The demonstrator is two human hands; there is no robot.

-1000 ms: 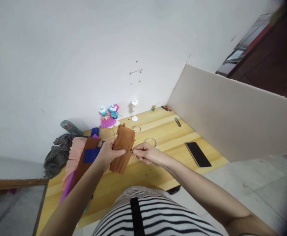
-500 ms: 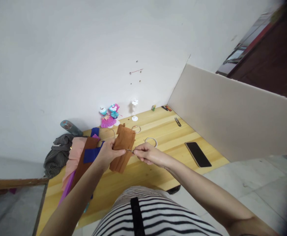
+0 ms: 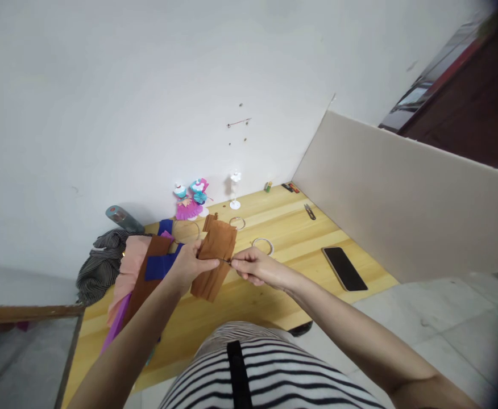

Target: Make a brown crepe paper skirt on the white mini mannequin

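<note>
Just left of the frame's centre, the left hand (image 3: 187, 266) pinches a brown crinkled sheet (image 3: 218, 241). A thin metallic piece (image 3: 225, 261) crosses the sheet's right side, held in the right hand (image 3: 255, 267). 1 phone (image 3: 345, 268) lies lower right.

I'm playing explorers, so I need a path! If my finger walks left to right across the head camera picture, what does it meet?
Dark striped cloth → blue piece → left hand → brown crinkly sheet → right hand → little snips → phone.
</note>
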